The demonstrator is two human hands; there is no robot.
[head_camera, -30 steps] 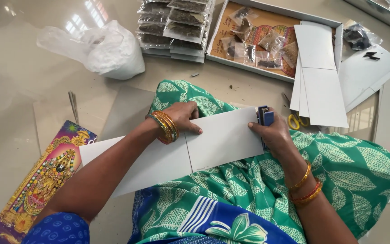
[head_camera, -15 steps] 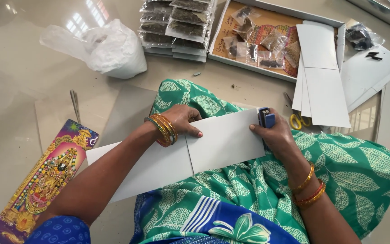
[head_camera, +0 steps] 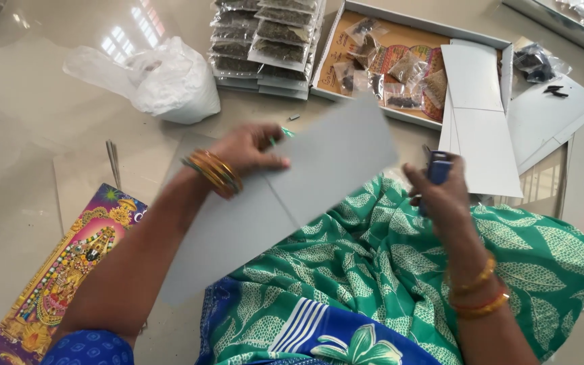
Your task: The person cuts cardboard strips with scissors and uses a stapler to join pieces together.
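**Grey card lifted over your lap, blue tool in your right fist**

You sit on the pale tiled floor [head_camera: 28, 101] with your green leaf-print sari [head_camera: 400, 270] spread across your lap. The long grey card sheet [head_camera: 285, 196] slants over it, from low at your left knee up toward the far right, its upper end blurred. Your left hand [head_camera: 248, 150] rests on the sheet's far edge near its middle crease, fingers closed over it, thumb on top. Your right hand [head_camera: 441, 196] is apart from the sheet, just beside its right end, curled tight around a small blue tool [head_camera: 438, 169]; its kind is unclear.

At the floor's far edge lies an open flat box [head_camera: 400, 30] holding small clear packets, with folded white cards [head_camera: 484, 128] leaning on its right side. Left of the box stands a stack of sealed packets [head_camera: 268, 40], then a crumpled white plastic bag [head_camera: 170, 81]. A colourful printed picture [head_camera: 69, 277] lies by your left arm.
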